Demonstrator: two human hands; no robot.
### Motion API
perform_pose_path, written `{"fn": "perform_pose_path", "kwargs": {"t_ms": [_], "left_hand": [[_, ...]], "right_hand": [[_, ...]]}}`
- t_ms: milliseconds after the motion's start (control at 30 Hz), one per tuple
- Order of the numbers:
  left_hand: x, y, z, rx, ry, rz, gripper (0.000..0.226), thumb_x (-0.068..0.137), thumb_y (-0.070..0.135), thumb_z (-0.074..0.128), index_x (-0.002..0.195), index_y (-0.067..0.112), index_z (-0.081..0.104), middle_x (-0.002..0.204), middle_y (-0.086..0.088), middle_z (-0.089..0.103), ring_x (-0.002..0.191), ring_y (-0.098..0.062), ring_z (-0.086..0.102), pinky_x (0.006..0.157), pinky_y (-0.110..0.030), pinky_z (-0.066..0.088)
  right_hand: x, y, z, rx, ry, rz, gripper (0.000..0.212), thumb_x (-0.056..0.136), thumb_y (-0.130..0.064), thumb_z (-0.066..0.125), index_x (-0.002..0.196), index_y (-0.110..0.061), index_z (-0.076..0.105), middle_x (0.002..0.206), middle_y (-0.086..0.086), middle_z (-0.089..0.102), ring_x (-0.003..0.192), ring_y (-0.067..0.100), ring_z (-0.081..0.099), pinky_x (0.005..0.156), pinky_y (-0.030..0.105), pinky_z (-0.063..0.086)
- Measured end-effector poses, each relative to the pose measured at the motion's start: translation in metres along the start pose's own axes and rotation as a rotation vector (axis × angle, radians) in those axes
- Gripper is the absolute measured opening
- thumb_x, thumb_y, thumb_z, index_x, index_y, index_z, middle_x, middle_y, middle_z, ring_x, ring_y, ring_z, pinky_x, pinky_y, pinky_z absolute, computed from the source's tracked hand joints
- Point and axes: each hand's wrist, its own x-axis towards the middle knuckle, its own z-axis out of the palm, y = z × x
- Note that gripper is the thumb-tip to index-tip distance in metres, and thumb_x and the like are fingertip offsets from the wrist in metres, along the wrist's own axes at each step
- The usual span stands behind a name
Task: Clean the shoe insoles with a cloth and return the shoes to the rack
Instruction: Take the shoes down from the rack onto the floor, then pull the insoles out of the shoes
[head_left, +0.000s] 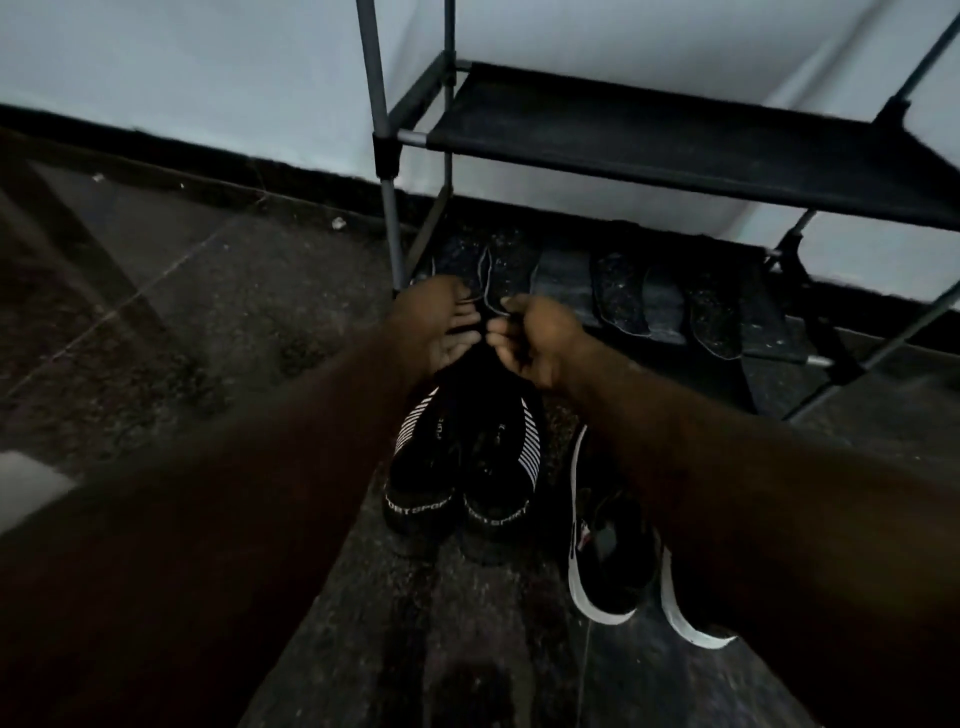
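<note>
Here, both bare forearms are seen reaching forward over a dark speckled floor (208, 312) towards a shoe rack (675, 135) set against a pale wall (208, 67). A pair of black shoes with white-striped sides (462, 467) is stood on the floor, side by side and touching, with lettered heels turned towards the viewer and toes towards the rack. The left hand (441, 327) and the right hand (530, 343) are brought together at the far end of this pair. The grip of each hand is curled and closed, and thin dark laces (485, 291) are pinched between the fingers of both hands; the loose ends are seen rising just above the knuckles. Several dark insoles (623, 296) are laid side by side, overlapping, on the lowest tier of the rack, just beyond the hands. The black fabric tier above them is shown bare. A second pair of black shoes with white soles (608, 561) is placed on the floor just right of the striped pair, partly hidden under the right forearm.
</note>
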Motion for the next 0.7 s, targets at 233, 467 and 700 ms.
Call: {"fn": "perform_pose_path", "kwargs": {"t_ms": [233,467,700], "left_hand": [[-0.112,-0.020,0.004,0.135,-0.032,0.127,0.024,0.102,0.030,0.048,0.085,0.018,0.059,0.090,0.001,0.064,0.069,-0.016,0.062,0.052,-0.021,0.044],[-0.253,-0.116,-0.005,0.017,-0.012,0.104,0.019,0.104,0.025,0.047,0.112,0.014,0.060,0.107,0.000,0.069,0.074,-0.017,0.062,0.054,-0.024,0.045],[-0.335,-0.176,-0.033,0.017,-0.007,0.081,0.020,0.107,0.027,0.047,0.113,0.015,0.062,0.108,-0.002,0.067,0.080,-0.016,0.062,0.058,-0.028,0.046]], "right_hand": [[-0.106,0.050,-0.027,-0.024,-0.028,-0.183,0.023,0.103,-0.026,0.051,0.085,-0.018,0.062,0.078,0.001,0.063,0.067,0.013,0.064,0.058,0.023,0.046],[-0.247,0.129,-0.066,-0.096,0.009,-0.154,0.013,0.101,-0.019,0.053,0.093,-0.017,0.064,0.081,0.003,0.067,0.061,0.014,0.066,0.052,0.023,0.048],[-0.328,0.184,-0.074,-0.156,0.002,-0.149,0.013,0.105,-0.021,0.049,0.106,-0.018,0.062,0.088,0.006,0.067,0.066,0.017,0.065,0.054,0.025,0.047]]}}
